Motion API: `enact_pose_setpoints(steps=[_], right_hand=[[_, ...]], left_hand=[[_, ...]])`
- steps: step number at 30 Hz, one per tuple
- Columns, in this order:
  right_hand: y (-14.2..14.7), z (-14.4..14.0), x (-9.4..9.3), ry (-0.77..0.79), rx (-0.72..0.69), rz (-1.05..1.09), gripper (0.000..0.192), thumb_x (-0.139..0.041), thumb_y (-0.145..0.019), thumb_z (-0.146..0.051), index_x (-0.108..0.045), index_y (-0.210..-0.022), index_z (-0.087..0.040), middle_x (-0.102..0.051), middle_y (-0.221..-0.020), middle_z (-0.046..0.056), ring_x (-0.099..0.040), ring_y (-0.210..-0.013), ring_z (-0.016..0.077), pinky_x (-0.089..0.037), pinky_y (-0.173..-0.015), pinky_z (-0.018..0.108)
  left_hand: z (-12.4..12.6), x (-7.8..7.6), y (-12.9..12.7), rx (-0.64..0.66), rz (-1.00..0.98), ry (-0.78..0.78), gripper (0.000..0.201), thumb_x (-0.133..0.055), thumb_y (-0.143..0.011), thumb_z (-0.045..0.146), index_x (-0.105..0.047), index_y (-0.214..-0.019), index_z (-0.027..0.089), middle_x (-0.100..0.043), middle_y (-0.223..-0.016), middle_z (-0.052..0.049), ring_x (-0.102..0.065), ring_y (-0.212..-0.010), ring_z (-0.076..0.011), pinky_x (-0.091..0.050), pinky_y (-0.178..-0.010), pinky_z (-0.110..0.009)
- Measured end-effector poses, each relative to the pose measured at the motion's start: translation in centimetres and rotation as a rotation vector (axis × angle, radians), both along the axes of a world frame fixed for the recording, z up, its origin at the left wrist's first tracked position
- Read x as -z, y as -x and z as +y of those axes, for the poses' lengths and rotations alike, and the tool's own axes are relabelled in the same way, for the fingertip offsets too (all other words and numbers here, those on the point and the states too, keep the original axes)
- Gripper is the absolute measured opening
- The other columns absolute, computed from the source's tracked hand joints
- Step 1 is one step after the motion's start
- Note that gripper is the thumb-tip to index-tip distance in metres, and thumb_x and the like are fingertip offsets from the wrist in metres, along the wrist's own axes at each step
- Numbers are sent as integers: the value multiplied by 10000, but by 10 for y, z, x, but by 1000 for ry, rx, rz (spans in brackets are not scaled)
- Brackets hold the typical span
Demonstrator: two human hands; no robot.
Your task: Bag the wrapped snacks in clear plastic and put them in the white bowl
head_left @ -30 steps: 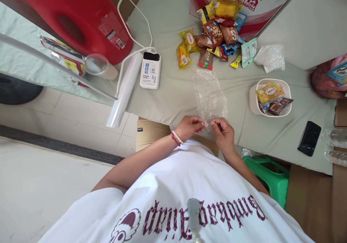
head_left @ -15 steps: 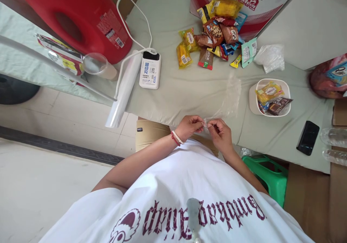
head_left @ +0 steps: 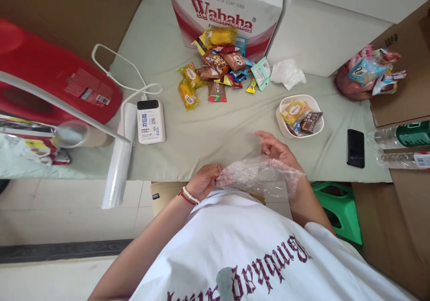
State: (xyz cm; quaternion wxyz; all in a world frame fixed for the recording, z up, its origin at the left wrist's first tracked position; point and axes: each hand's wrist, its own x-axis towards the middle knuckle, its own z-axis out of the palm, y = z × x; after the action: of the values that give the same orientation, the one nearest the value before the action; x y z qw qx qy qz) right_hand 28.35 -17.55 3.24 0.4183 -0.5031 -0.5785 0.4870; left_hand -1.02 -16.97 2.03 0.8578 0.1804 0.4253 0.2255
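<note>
Head camera, looking down: the left hand (head_left: 204, 181) pinches one end of a clear plastic bag (head_left: 260, 176), fingers curled shut on the crinkled film near the table's near edge. The right hand (head_left: 277, 148) is open, fingers (head_left: 264, 135) spread and pointing left, with the bag draped over its wrist and forearm; whether the hand is inside the bag or only under it is hard to make out through the wrinkled, glossy plastic. A beaded bracelet (head_left: 188, 195) circles the left wrist.

Farther right on the pale green tablecloth (head_left: 208, 131), a white bowl (head_left: 284, 128) holds wrapped snacks, and a black phone (head_left: 355, 148) lies flat beyond it. A loose heap of shiny snack packets (head_left: 218, 70) sits at the far side against a red-and-white Wahaha carton (head_left: 235, 10), cut off at the top. To the left lie a white power bank (head_left: 151, 122) with its cable and a roll of plastic film (head_left: 120, 157) overhanging the table edge. A red plastic container (head_left: 50, 81) is cropped at far left. The person's white printed shirt (head_left: 255, 256) hides the lap.
</note>
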Motion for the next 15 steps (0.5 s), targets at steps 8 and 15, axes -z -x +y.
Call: enact_pose_setpoints(steps=[8, 15], right_hand=[[3, 24, -16, 251, -102, 185, 457, -788, -762, -644, -653, -843, -216, -667, -822, 42, -580, -690, 165, -485, -630, 304], [31, 57, 10, 268, 276, -173, 141, -667, -732, -327, -570, -745, -226, -536, -635, -38, -458, -581, 132, -362, -570, 263]], left_hand=[[0, -14, 13, 150, 245, -63, 318, -811, -678, 387, -562, -637, 193, -578, -672, 11, -624, -693, -168, -614, -757, -373], [-15, -37, -14, -72, 897, -1269, 385, -825, -735, 423, -654, -1025, 238, -668, -1066, -106, -635, -1018, -292, -520, -949, -467]])
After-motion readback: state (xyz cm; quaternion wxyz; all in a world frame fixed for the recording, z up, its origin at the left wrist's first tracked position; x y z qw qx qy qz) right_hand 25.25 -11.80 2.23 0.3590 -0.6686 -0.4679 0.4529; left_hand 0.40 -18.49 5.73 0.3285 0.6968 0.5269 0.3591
